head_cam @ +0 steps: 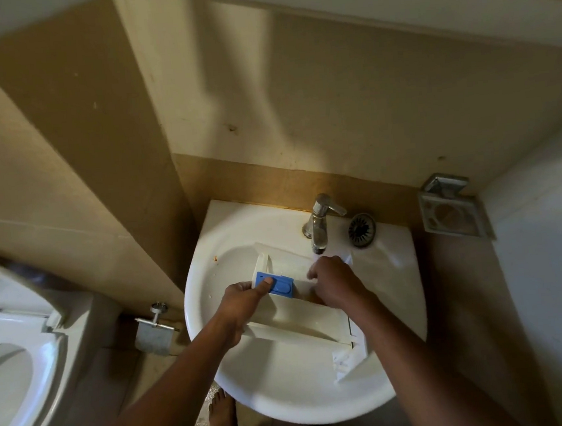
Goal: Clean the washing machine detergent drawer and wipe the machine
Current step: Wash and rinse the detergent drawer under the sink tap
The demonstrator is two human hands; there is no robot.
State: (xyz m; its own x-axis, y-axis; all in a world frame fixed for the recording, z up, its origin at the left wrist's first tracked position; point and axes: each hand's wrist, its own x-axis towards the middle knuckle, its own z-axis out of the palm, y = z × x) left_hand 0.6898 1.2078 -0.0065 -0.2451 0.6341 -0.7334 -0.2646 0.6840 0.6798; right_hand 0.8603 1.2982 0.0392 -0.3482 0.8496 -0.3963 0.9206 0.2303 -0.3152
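Detergent drawer (302, 325) in sink (287, 397), left hand (242, 300) pinching its blue insert (280, 284), right hand (332, 282) curled inside, grasp unclear

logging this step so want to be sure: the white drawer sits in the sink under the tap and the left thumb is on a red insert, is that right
Not quite: the insert is blue, not red, as the head view shows. The rest holds: the white drawer sits in the sink under the tap, and the left hand has its thumb on that insert.
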